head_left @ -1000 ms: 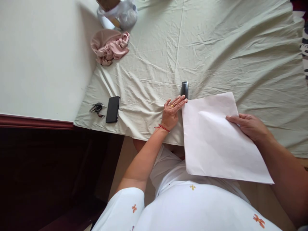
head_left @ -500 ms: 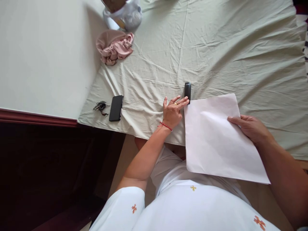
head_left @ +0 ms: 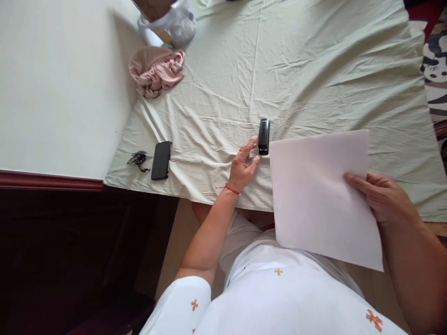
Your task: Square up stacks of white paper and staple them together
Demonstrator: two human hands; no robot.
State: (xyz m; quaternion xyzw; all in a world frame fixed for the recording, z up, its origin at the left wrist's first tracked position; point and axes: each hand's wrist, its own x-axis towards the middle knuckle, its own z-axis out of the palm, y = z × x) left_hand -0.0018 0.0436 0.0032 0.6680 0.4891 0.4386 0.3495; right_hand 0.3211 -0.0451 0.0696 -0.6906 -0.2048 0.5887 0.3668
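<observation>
A black stapler (head_left: 264, 136) lies on the pale cloth, its near end pointing toward me. Beside its left edge is my left hand (head_left: 243, 163), open, thumb and fingers apart around the near end; whether a fingertip touches it I cannot tell. My right hand (head_left: 382, 195) grips the right side of white paper sheets (head_left: 321, 200), thumb on top and fingers underneath. The paper's top left corner sits just right of the stapler, apart from it, and its lower part hangs past the table edge over my lap.
On the cloth-covered table (head_left: 216, 93) at left lie a black phone (head_left: 161, 160) and a bunch of keys (head_left: 138, 159). Behind them are a crumpled pink cloth (head_left: 157, 72) and a plastic bag (head_left: 174, 28). A white wall (head_left: 59, 83) borders the left side.
The paper has come away from the stapler and shifted right, held in my right hand. My left hand has lifted off the stapler's top to its left side.
</observation>
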